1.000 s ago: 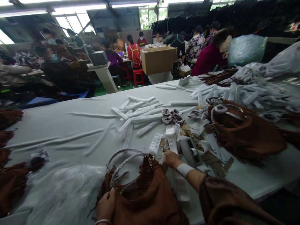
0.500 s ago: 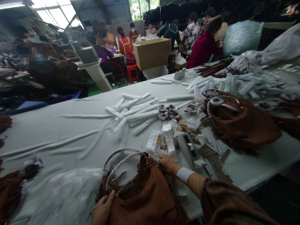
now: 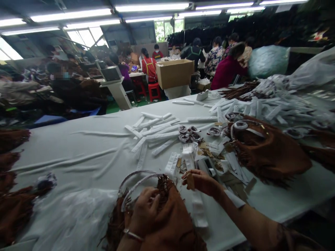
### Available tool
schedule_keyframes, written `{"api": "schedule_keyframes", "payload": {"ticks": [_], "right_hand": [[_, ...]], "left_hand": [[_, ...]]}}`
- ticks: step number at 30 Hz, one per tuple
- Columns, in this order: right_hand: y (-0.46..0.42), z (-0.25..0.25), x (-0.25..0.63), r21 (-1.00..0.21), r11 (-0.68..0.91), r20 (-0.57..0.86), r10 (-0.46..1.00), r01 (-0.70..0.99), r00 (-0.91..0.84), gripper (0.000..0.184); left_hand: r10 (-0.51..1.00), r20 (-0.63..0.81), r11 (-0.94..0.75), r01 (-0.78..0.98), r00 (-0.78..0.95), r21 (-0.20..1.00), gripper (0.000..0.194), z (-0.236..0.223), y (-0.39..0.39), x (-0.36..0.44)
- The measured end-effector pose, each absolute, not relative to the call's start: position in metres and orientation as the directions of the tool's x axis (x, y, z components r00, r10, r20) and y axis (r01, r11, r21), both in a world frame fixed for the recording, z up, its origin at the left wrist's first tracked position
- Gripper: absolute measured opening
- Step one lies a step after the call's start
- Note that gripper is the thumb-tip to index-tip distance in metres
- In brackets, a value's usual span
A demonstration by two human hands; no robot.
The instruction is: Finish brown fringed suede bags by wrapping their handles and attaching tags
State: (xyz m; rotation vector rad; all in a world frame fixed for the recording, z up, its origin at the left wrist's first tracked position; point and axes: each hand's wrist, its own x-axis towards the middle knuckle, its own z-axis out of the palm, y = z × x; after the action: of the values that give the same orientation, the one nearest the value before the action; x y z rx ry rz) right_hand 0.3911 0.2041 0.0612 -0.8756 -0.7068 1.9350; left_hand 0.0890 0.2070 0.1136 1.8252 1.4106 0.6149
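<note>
A brown fringed suede bag (image 3: pixel 167 226) with wrapped handles (image 3: pixel 136 179) lies at the near edge of the white-covered table (image 3: pixel 78 146). My left hand (image 3: pixel 142 211) rests on top of the bag near its fringe, fingers curled over the suede. My right hand (image 3: pixel 201 181) hovers just right of the bag's opening, pinching a small brown tag (image 3: pixel 190 181) between thumb and fingers. A white strip (image 3: pixel 199 209) lies under my right wrist. A tape dispenser (image 3: pixel 208 166) sits just beyond that hand.
Several white paper strips (image 3: pixel 157 130) and wrapped rings (image 3: pixel 187 133) are scattered mid-table. Another brown fringed bag (image 3: pixel 269 150) lies at right. More brown bags (image 3: pixel 13 202) sit at left, clear plastic (image 3: pixel 75 216) near me. A cardboard box (image 3: pixel 175 73) and seated workers are beyond the table.
My left hand moved from the bag's lower left side up onto its top. My right hand lifted off the bag's edge and now holds a small brown tag.
</note>
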Motion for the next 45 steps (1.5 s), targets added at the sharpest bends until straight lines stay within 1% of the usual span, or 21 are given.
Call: {"api": "schedule_keyframes", "payload": {"ticks": [3, 5, 8, 11, 14, 17, 19, 22, 24, 26, 28, 29, 31, 33, 35, 37, 39, 40, 41, 43, 45], "right_hand": [[0.201, 0.088, 0.381, -0.659, -0.478, -0.221, 0.861, -0.581, -0.457, 0.044], [0.199, 0.101, 0.375, -0.636, -0.487, -0.186, 0.849, -0.598, -0.494, 0.046], [0.196, 0.11, 0.369, -0.642, -0.498, -0.144, 0.825, -0.582, -0.547, 0.041], [0.193, 0.112, 0.371, -0.662, -0.52, -0.111, 0.78, -0.539, -0.616, 0.037], [0.194, 0.11, 0.381, -0.688, -0.558, -0.102, 0.708, -0.464, -0.699, 0.037], [0.199, 0.107, 0.39, -0.755, -0.564, -0.134, 0.633, -0.335, -0.762, 0.046], [0.203, 0.106, 0.392, -0.841, -0.493, -0.141, 0.596, -0.222, -0.79, 0.051], [0.208, 0.103, 0.388, -0.977, -0.208, -0.081, 0.558, -0.044, -0.826, 0.038], [0.211, 0.104, 0.384, -0.999, 0.0, -0.028, 0.522, 0.033, -0.853, 0.031], [0.214, 0.11, 0.38, -0.991, 0.118, 0.002, 0.512, 0.067, -0.859, 0.036], [0.216, 0.125, 0.374, -0.99, 0.126, 0.02, 0.554, 0.06, -0.833, 0.05], [0.217, 0.136, 0.368, -0.997, 0.079, 0.029, 0.585, 0.021, -0.81, 0.056], [0.217, 0.159, 0.35, -0.987, -0.079, 0.063, 0.612, -0.14, -0.788, 0.062], [0.216, 0.179, 0.322, -0.926, -0.217, 0.116, 0.615, -0.309, -0.78, 0.059], [0.212, 0.185, 0.287, -0.876, -0.274, 0.12, 0.674, -0.397, -0.729, 0.053], [0.209, 0.176, 0.252, -0.866, -0.313, 0.018, 0.76, -0.391, -0.65, 0.051], [0.207, 0.155, 0.222, -0.887, -0.325, -0.077, 0.805, -0.328, -0.588, 0.049], [0.207, 0.142, 0.209, -0.915, -0.289, -0.085, 0.82, -0.28, -0.566, 0.044], [0.208, 0.129, 0.198, -0.952, -0.213, -0.058, 0.833, -0.221, -0.551, 0.038], [0.212, 0.106, 0.18, -0.997, 0.011, 0.053, 0.841, -0.081, -0.538, 0.026], [0.216, 0.086, 0.165, -0.973, 0.221, 0.143, 0.803, 0.066, -0.579, 0.022]], "left_hand": [[0.927, -0.003, -0.2, 0.505, 0.374, 0.84, 0.017, 0.141, 0.203, 0.142], [0.931, 0.013, -0.201, 0.481, 0.365, 0.853, 0.019, 0.147, 0.199, 0.164], [0.951, 0.016, -0.169, 0.475, 0.309, 0.864, 0.018, 0.153, 0.193, 0.178], [0.965, -0.034, -0.102, 0.491, 0.261, 0.865, 0.018, 0.168, 0.19, 0.178], [0.96, -0.132, 0.002, 0.465, 0.248, 0.885, 0.021, 0.193, 0.188, 0.171], [0.945, -0.237, 0.14, 0.378, 0.225, 0.915, 0.027, 0.215, 0.183, 0.164], [0.933, -0.308, 0.243, 0.306, 0.186, 0.92, 0.031, 0.227, 0.178, 0.161], [0.913, -0.377, 0.352, 0.165, 0.156, 0.921, 0.036, 0.242, 0.169, 0.159], [0.92, -0.36, 0.341, 0.133, 0.156, 0.93, 0.037, 0.252, 0.165, 0.156], [0.933, -0.32, 0.291, 0.178, 0.165, 0.94, 0.036, 0.261, 0.163, 0.153], [0.94, -0.289, 0.231, 0.287, 0.18, 0.93, 0.033, 0.268, 0.163, 0.149], [0.941, -0.283, 0.209, 0.341, 0.185, 0.917, 0.031, 0.271, 0.164, 0.148], [0.937, -0.289, 0.182, 0.429, 0.197, 0.885, 0.027, 0.274, 0.166, 0.146], [0.941, -0.27, 0.14, 0.494, 0.202, 0.858, 0.027, 0.274, 0.169, 0.143], [0.955, -0.227, 0.094, 0.529, 0.191, 0.843, 0.026, 0.268, 0.172, 0.133], [0.975, -0.179, 0.076, 0.562, 0.129, 0.824, 0.022, 0.256, 0.176, 0.115], [0.987, -0.161, 0.114, 0.603, 0.023, 0.789, 0.018, 0.235, 0.179, 0.088], [0.986, -0.164, 0.146, 0.621, -0.028, 0.77, 0.018, 0.222, 0.18, 0.072], [0.981, -0.18, 0.183, 0.627, -0.068, 0.758, 0.019, 0.208, 0.18, 0.056], [0.964, -0.24, 0.26, 0.599, -0.115, 0.757, 0.021, 0.177, 0.18, 0.026], [0.946, -0.292, 0.32, 0.559, -0.141, 0.765, 0.024, 0.147, 0.178, 0.001]]}}
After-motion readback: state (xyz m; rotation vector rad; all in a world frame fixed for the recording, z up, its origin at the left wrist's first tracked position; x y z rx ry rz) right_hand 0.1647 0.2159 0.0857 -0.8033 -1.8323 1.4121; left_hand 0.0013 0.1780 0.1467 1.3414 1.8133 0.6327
